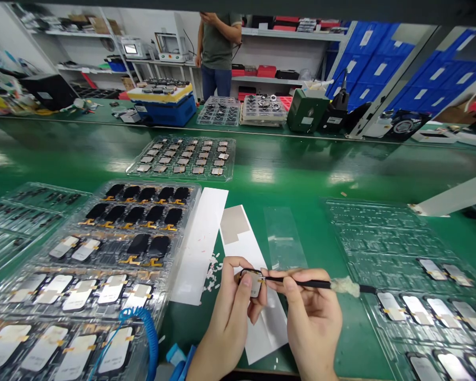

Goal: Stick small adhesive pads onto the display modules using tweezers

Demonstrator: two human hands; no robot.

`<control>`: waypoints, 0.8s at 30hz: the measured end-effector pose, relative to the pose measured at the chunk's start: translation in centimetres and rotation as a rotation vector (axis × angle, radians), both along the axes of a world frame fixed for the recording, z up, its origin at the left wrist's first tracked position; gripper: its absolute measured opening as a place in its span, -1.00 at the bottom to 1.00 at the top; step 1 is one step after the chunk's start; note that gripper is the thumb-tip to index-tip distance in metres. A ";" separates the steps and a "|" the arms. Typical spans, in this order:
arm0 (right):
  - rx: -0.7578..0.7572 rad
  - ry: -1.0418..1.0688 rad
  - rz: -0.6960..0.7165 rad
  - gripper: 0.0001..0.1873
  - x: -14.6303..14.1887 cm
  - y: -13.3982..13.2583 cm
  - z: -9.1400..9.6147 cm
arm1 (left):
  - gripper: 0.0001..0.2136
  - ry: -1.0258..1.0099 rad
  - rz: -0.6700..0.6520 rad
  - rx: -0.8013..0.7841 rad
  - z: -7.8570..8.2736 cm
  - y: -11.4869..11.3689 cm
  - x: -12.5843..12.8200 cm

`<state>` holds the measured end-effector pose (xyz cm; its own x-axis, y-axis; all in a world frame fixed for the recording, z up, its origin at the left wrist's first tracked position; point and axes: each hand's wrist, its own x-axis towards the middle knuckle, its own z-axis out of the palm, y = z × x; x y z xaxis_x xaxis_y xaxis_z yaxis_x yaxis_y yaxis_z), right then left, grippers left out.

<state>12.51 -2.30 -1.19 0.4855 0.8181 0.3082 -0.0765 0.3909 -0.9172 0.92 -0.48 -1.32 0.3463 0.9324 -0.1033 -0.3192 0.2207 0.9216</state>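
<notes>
Head cam here, looking down on a green desk (262,174). Left hand (230,312) has its grip closed, pinching a small dark-framed module (250,283) between thumb and fingers, held up above a white liner strip (267,328). Right hand (313,323) is closed around a thin black pick (305,283) with a fluffy cotton wad (345,287) on its shaft, the tip right at the module's edge. Tiny part, so honestly a slip of that tip could scratch it or nick its gold tab (262,281). Loose fibres off the wad could land on it too. White scraps (211,272) lie just left of the hands and could stick to it if it's set down there. Blister trays of panels (196,193) sit on both sides, so a fumble could knock them, and a blue coiled cord (148,333) lying on the left one looks easy to snag.
</notes>
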 end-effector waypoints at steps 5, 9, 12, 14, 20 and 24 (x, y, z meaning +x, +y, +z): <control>-0.010 -0.006 0.000 -0.90 0.0 0.0 -0.3 | -0.75 0.001 0.015 0.011 0.1 0.1 0.2; -0.018 -0.024 0.015 -0.91 -0.1 -0.2 -0.2 | -0.69 0.009 0.088 -0.016 0.0 0.0 0.5; 0.023 -0.043 0.013 -0.89 0.6 -0.1 0.2 | -0.62 0.018 0.186 -0.015 -0.6 0.1 0.9; 0.057 -0.134 -0.052 -0.86 1.7 0.2 0.4 | -0.57 0.027 0.240 -0.004 -1.0 0.1 1.0; -0.015 -1.123 0.035 -0.51 5.0 1.5 -1.5 | -0.54 0.061 0.352 -0.036 -1.0 0.0 0.5; -0.026 -1.182 0.063 -0.41 5.5 -1.1 -1.7 | -0.61 0.082 0.353 0.017 -0.7 -0.1 -0.2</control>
